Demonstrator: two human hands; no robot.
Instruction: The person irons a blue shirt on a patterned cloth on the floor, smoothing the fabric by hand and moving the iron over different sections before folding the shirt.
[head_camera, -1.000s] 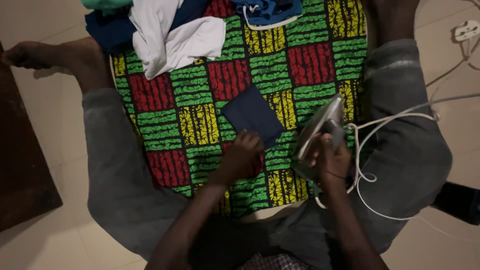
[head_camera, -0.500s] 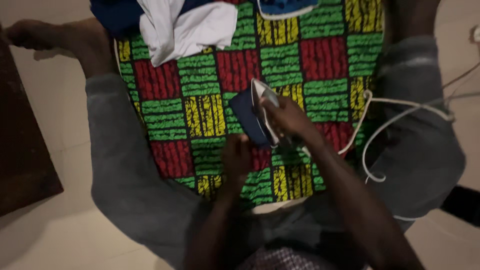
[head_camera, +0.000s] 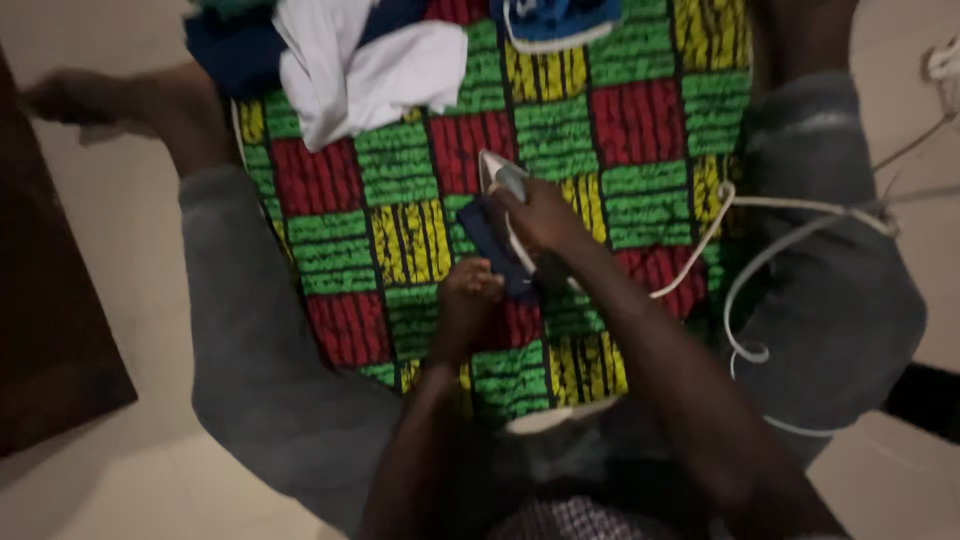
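Pressing white iron (head_camera: 505, 190) onto navy cloth (head_camera: 490, 240), right hand (head_camera: 545, 220) closed around handle; left hand (head_camera: 470, 295) pinning near edge flat, fingers curled.

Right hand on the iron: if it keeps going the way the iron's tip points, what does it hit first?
The right hand aims the iron up-left across the checked cloth. First in line is probably the white garment; bare cloth lies between, though depth is unclear.
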